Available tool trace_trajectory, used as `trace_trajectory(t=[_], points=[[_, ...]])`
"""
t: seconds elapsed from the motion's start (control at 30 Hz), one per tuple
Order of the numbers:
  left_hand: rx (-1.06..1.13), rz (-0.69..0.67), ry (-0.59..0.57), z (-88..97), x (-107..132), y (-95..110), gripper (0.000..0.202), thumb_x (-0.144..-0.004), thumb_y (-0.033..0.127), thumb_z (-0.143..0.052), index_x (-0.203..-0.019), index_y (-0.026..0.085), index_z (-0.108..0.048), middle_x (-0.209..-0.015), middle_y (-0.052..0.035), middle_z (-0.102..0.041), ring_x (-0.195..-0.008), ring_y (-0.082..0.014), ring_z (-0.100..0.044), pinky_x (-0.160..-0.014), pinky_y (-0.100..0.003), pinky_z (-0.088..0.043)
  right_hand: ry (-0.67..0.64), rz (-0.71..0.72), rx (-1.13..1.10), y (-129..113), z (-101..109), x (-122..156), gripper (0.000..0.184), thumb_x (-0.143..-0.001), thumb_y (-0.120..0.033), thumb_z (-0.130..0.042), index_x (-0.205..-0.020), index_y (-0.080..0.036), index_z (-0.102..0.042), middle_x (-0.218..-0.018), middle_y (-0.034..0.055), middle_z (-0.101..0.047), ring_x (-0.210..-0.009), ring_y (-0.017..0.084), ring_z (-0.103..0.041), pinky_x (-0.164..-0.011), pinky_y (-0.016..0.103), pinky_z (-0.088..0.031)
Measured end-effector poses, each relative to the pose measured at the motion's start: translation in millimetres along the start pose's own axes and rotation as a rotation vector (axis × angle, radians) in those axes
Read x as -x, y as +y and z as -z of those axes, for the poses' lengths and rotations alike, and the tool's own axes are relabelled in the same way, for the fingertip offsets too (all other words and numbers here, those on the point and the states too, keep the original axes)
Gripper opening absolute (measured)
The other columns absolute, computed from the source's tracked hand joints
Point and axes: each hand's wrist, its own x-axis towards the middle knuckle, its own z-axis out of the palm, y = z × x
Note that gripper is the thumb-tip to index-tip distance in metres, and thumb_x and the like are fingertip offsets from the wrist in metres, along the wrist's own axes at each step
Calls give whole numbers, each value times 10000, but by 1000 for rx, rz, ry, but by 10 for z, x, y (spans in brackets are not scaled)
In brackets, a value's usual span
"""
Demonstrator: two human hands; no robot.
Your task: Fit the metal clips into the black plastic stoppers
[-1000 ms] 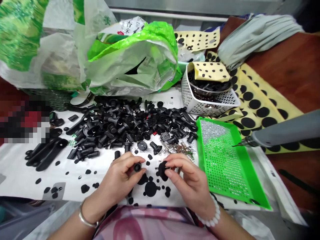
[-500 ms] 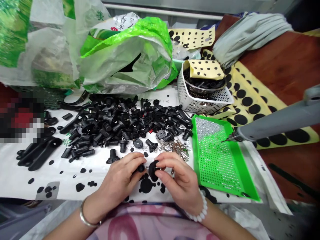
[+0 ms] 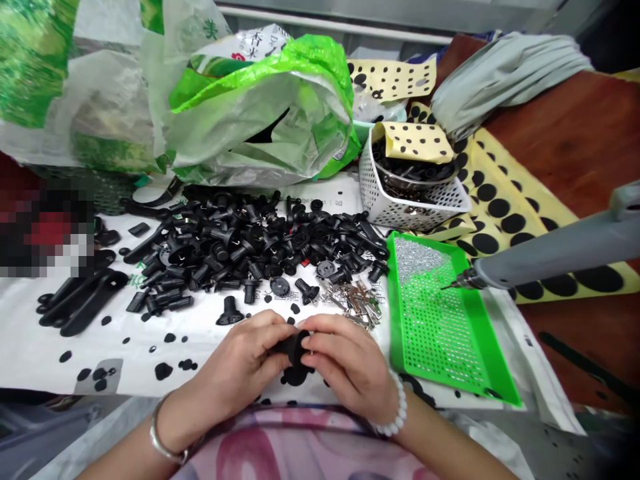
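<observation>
My left hand [image 3: 250,353] is closed on a black plastic knob [image 3: 284,345], mostly covered by the fingers. Pinched in my right hand [image 3: 345,360] is a round black disc-like part [image 3: 301,350], with a small bit of metal showing beside the fingertips. The disc and the knob meet end to end between both hands, just above the table's front part. Beyond them lies a heap of black plastic parts [image 3: 225,247]. A small pile of flat metal clips [image 3: 357,300] sits just past my right hand. One loose black knob part [image 3: 230,311] stands near my left hand.
To the right is a green perforated tray [image 3: 465,360] holding small silvery screws [image 3: 417,259]. A grey power screwdriver [image 3: 540,250] reaches over it. Behind stand a white basket [image 3: 415,213] and a green-white plastic bag [image 3: 260,127]. Black lever-like parts [image 3: 95,303] lie left.
My hands have come together, and the disc in my right hand now meets the knob in my left; a gap lay between them before. The view has shifted slightly.
</observation>
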Motion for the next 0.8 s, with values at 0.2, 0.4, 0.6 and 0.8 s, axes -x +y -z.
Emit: trace_trajectory(t=[0.2,0.4,0.6,0.8], points=[[1,38,-58,39,-84,57,89,-839,244,-577,-797,170,-606,-701,11,-558,-657,-119,-537,-585,-212,-392,16,-114,-157,100,-4,-28,133,-853,-148,-552,-974,-167,-602,-937,90,-646,-893,174,-619,-778,308,-524],[78,60,-98,69,-91,45,78,-866,221,-530,-877,187,-600,-769,12,-604,-700,-122,-560,-634,-217,-411,-255,32,13,84,207,-50,408,-882,-300,-539,-1245,-133,-456,-1107,141,-597,-1003,212,-568,-832,357,-503],[46,32,-164,104,-1,42,218,-890,127,-437,-1048,243,-533,-901,6,-591,-825,-131,-550,-737,-238,-413,-289,81,138,39,256,-102,292,-879,-268,-553,-1131,-123,-521,-986,121,-648,-885,202,-602,-750,337,-507],[-51,-15,-61,63,-17,30,124,-902,159,-412,-945,198,-521,-783,2,-540,-713,-136,-511,-643,-249,-390,-155,-22,152,-9,161,-124,232,-852,-277,-594,-1028,-132,-554,-817,78,-638,-671,150,-580,-588,275,-484]])
